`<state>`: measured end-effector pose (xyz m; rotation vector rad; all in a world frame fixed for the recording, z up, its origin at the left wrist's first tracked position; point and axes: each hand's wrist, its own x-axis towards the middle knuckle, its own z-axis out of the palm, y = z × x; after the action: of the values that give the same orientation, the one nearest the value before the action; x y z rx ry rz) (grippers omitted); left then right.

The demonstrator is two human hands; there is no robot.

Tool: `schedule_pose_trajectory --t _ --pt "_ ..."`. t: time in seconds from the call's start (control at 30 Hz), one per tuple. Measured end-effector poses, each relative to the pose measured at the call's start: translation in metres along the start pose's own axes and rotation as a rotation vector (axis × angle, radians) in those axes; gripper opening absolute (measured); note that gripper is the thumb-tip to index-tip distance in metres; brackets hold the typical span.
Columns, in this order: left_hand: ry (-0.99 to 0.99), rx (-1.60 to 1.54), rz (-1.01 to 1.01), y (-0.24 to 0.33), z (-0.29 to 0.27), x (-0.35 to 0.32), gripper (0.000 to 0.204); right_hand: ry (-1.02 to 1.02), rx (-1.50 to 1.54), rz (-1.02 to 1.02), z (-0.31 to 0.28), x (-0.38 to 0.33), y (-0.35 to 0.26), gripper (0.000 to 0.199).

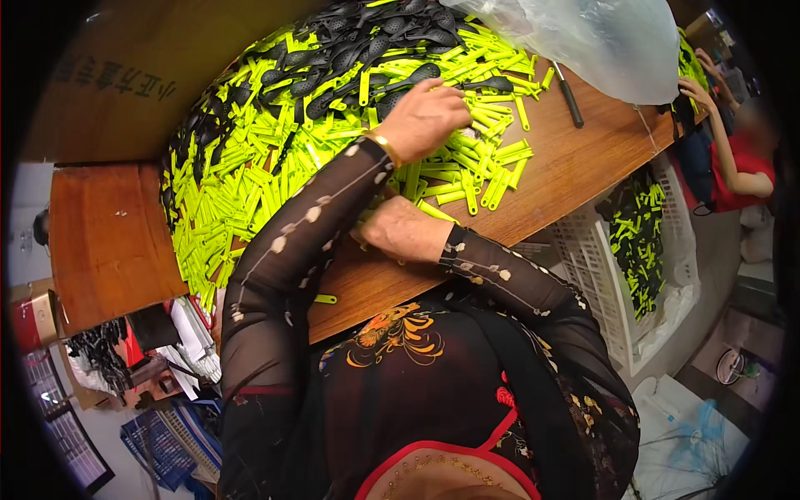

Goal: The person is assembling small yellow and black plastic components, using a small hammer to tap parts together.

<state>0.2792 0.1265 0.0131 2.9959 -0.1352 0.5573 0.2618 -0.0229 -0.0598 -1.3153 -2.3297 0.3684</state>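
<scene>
A large heap of yellow-green plastic handles and black perforated spoon heads covers the brown table. My left hand reaches over the heap with fingers curled down among the handles, just beside a black spoon head. What those fingers grip is hidden. Lower down, near the table's front edge, my right hand crosses beneath my left forearm. Its fingers are tucked behind that forearm, so their hold does not show. One yellow-green handle lies against the back of my right hand.
A screwdriver-like tool with a dark handle lies right of the heap, below a clear plastic bag. A cardboard box stands at left. A white basket with similar parts sits at right. Another person's arm shows beyond.
</scene>
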Motion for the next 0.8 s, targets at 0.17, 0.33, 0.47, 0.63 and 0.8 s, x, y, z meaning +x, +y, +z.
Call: schedule_pose_trajectory --t 0.17,0.33,0.47,0.63,0.8 --pt "0.318 -0.29 -0.427 0.04 -0.053 -0.05 0.025 0.289 0.075 -0.1 -0.02 -0.02 0.012 0.023" --pt "0.139 -0.749 -0.96 0.083 -0.085 -0.133 0.038 0.505 0.558 0.143 -0.076 -0.038 -0.009 0.026" --pt "0.181 -0.773 -1.033 0.115 -0.084 -0.166 0.034 0.505 0.39 0.118 -0.113 -0.028 -0.012 0.025" --pt "0.276 -0.574 -0.916 0.132 -0.101 -0.165 0.032 0.322 0.128 -0.022 -0.128 -0.011 -0.003 0.037" --pt "0.28 -0.477 -0.852 0.135 -0.104 -0.168 0.031 0.205 0.04 -0.062 -0.137 -0.003 -0.006 0.038"
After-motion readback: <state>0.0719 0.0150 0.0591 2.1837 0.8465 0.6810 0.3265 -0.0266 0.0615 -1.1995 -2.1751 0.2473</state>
